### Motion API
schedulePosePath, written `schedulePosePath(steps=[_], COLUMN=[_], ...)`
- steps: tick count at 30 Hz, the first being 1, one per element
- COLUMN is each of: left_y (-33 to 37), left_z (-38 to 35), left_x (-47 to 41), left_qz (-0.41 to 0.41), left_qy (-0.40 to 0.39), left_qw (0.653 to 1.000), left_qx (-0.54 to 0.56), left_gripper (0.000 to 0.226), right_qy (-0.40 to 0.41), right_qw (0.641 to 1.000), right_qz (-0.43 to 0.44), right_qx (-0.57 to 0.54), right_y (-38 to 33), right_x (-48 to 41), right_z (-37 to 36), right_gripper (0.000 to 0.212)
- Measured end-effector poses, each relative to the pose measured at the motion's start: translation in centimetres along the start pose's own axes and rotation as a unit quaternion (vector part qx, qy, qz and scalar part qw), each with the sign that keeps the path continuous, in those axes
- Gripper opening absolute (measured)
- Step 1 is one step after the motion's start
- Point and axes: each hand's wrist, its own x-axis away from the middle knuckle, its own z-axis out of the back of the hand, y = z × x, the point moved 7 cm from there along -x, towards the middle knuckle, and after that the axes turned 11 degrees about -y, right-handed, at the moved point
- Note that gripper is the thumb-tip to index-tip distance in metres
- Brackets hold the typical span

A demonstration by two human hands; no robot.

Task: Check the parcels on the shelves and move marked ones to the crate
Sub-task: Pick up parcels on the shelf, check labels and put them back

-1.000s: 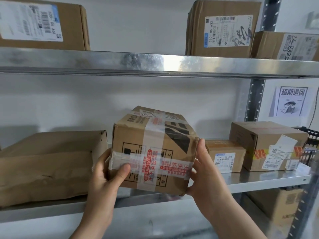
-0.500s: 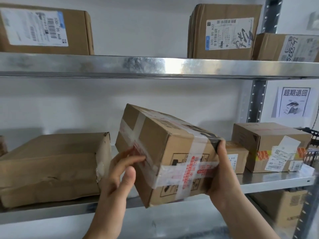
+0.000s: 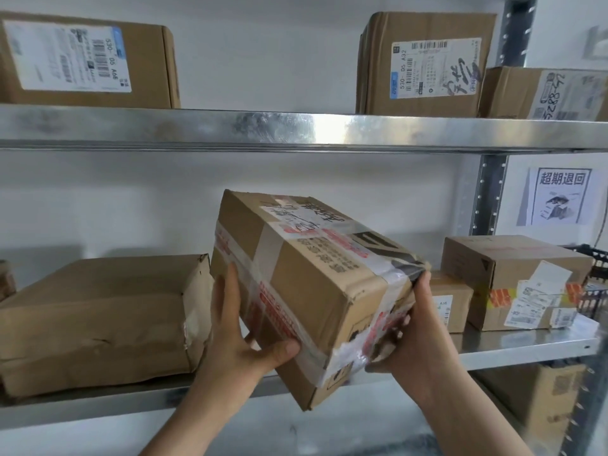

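A taped cardboard parcel (image 3: 312,278) with red-printed clear tape and black handwriting on its top is held tilted in front of the middle shelf (image 3: 526,343). My left hand (image 3: 237,337) grips its left side, thumb under the lower edge. My right hand (image 3: 418,334) holds its right end, fingers curled over the corner. A black crate (image 3: 595,274) shows only as a sliver at the far right edge.
A wide brown paper parcel (image 3: 98,320) lies left on the middle shelf. Two boxes, a small one (image 3: 450,301) and a labelled one (image 3: 516,278), sit to the right. The upper shelf (image 3: 296,130) carries three labelled boxes. A printed sign (image 3: 559,195) hangs on the wall.
The parcel has been lifted off the shelf and turned, so its handwritten top now faces me. My left hand shifted from its front to its left side.
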Motion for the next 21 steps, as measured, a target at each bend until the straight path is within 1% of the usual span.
schedulePosePath(steps=[2, 4, 6, 8, 10, 11, 13, 14, 15, 17, 18, 21], left_y=[-0.8, -1.0, -1.0, -0.9, -0.5, -0.3, 0.8, 1.6, 2.3, 3.7, 4.2, 4.9], left_z=[-0.5, -1.1, -1.7, -1.8, -0.8, 0.3, 2.8, 4.0, 5.0, 6.4, 6.7, 7.4], left_x=[0.1, 0.2, 0.1, 0.2, 0.4, 0.4, 0.4, 0.2, -0.2, -1.1, -1.6, -2.4], left_qz=[-0.007, -0.012, -0.019, -0.029, -0.022, -0.017, -0.016, -0.018, -0.017, 0.000, 0.020, 0.085], left_qy=[-0.002, -0.003, -0.005, 0.004, 0.050, 0.092, 0.186, 0.220, 0.242, 0.248, 0.242, 0.201], left_qw=[1.000, 1.000, 0.999, 0.998, 0.996, 0.994, 0.982, 0.975, 0.970, 0.969, 0.970, 0.976], left_qx=[0.002, -0.020, -0.033, -0.057, -0.066, -0.052, -0.012, 0.002, 0.009, 0.013, 0.009, 0.020], left_gripper=[0.143, 0.143, 0.136, 0.124, 0.109, 0.103, 0.099, 0.098, 0.099, 0.097, 0.091, 0.046], right_qy=[-0.020, -0.049, -0.058, -0.049, -0.026, -0.025, -0.037, -0.046, -0.054, -0.064, -0.064, -0.061], right_qw=[0.999, 0.999, 0.998, 0.998, 0.997, 0.997, 0.995, 0.995, 0.994, 0.993, 0.993, 0.992], right_qz=[-0.011, -0.003, 0.021, 0.044, 0.066, 0.075, 0.089, 0.090, 0.094, 0.098, 0.099, 0.105], right_qx=[-0.028, -0.022, 0.004, 0.013, 0.003, -0.001, 0.003, 0.008, 0.013, 0.021, 0.029, 0.043], right_y=[0.1, -0.2, -0.7, -1.0, -1.1, -1.3, -1.6, -1.7, -1.8, -1.9, -1.9, -1.6], right_x=[-0.1, -0.1, -0.1, -0.3, -0.7, -0.8, -1.1, -1.1, -1.2, -1.2, -1.2, -1.2], right_z=[-0.3, -0.7, -0.7, -0.3, 0.6, 0.9, 1.2, 1.2, 1.2, 1.0, 0.9, 0.5], right_gripper=[0.085, 0.081, 0.072, 0.058, 0.053, 0.056, 0.068, 0.067, 0.063, 0.058, 0.057, 0.064])
